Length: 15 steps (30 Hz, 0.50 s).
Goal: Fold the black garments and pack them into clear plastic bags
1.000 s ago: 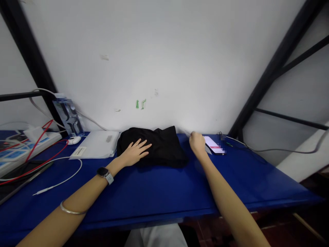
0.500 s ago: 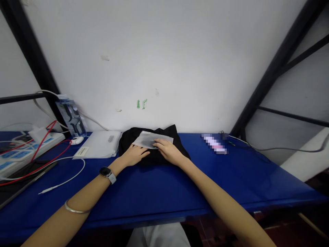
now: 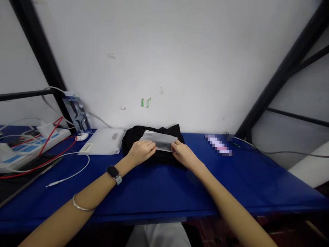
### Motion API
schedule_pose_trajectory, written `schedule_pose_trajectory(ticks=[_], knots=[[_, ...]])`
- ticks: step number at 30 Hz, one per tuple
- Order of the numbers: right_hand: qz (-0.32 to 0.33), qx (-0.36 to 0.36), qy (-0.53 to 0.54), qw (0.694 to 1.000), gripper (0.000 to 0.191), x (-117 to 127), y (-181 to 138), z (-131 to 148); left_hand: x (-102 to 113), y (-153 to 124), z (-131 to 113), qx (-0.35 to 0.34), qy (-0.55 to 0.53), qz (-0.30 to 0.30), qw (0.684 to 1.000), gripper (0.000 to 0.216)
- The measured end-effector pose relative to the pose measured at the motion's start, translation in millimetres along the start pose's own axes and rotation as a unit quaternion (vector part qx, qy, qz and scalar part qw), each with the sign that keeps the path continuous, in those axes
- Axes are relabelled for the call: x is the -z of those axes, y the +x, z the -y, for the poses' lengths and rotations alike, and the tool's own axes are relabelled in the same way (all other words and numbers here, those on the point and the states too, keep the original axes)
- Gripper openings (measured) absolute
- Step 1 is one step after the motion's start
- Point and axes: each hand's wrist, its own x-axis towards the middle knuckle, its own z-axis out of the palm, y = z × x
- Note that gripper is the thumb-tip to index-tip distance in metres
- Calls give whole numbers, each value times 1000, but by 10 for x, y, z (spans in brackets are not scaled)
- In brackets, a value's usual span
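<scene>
Well to the left of my left hand sits the power strip (image 3: 58, 134) with its cords, likely pushed aside so that they do not catch my fingers. Closer in, the water bottle (image 3: 78, 115) stands near the wall, perhaps where my forearm is less likely to knock it. Just left of my left hand lies a flat stack of translucent bags (image 3: 99, 141), seemingly laid there to be within easy reach.

My left hand (image 3: 141, 152) has its fingers curled over the near left corner of a small clear bag (image 3: 163, 141), apparently pinching it, though I cannot see how the thumb meets the plastic. My right hand (image 3: 185, 154) nips the right end between bent fingers; holding both ends probably holds the limp film taut and level.

So the bag lies between my two hands, reaching a little beyond my fingertips, above the black cloth (image 3: 135, 132). That cloth spreads under and behind both hands, perhaps as a soft backing. Farther right, well apart from my right hand, lies a pixelated object (image 3: 218, 145).
</scene>
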Motion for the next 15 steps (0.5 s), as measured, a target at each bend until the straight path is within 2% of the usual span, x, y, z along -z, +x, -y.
schedule_pose_trajectory(ticks=[3, 7, 11, 15], knots=[[-81, 34, 86, 992, 12, -115, 4, 68, -17, 57, -83, -45, -48, 10, 998, 23], [-164, 65, 190, 966, 16, -254, 28, 168, -65, 117, -165, -65, -67, 31, 995, 21], [-194, 65, 248, 947, 13, -279, 28, 201, -84, 119, -178, -67, -59, 15, 996, 24], [-184, 49, 212, 959, 14, -227, 0, 181, -73, 116, -174, -74, -65, 12, 995, 31]])
